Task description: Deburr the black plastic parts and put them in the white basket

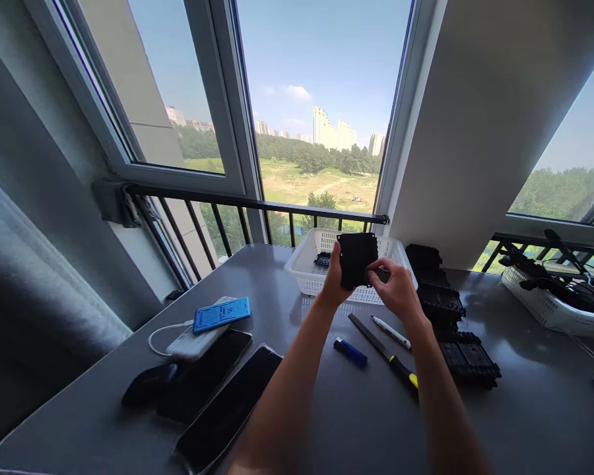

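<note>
A square black plastic part (357, 257) is held up in front of a white perforated basket (307, 267). My left hand (334, 280) grips the part along its left edge, thumb upright. At its lower right corner, the fingers of my right hand (392, 284) are pinched together against it; whether they hold some small piece is too small to tell. Another black part (323, 259) lies inside the basket. Stacks of similar black parts (470, 358) stand to the right of my right hand.
On the grey table (277, 277) lie a blue lighter (350, 352), a file with a black-yellow handle (371, 336) and a white marker (392, 332). Phones (222, 315), a power bank (191, 343) and a mouse (148, 384) are left; a basket of black items (557, 310) is right.
</note>
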The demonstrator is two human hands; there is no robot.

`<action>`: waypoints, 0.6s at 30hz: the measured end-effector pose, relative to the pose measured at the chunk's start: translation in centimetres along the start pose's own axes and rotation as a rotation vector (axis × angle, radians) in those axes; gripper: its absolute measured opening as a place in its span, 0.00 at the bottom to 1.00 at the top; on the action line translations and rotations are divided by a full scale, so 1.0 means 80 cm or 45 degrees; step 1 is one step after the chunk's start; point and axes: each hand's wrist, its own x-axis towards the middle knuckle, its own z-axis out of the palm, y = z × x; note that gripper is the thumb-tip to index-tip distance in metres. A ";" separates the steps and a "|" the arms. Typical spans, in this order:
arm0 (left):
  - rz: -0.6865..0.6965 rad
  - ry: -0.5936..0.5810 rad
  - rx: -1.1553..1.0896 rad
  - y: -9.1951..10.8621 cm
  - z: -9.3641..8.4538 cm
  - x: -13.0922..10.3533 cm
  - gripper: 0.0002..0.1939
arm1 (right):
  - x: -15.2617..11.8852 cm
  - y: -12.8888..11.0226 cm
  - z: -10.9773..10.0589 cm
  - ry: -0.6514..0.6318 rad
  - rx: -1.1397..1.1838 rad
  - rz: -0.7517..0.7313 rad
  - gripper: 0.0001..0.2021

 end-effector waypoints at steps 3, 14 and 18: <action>-0.008 -0.007 -0.006 0.003 0.002 0.001 0.33 | 0.002 -0.007 -0.002 0.069 -0.029 0.003 0.07; 0.026 -0.107 0.080 0.012 0.017 -0.001 0.30 | -0.004 -0.015 0.016 0.145 -0.283 -0.140 0.07; 0.024 -0.085 0.087 0.004 0.018 0.002 0.31 | -0.007 -0.016 0.021 0.164 -0.372 -0.079 0.06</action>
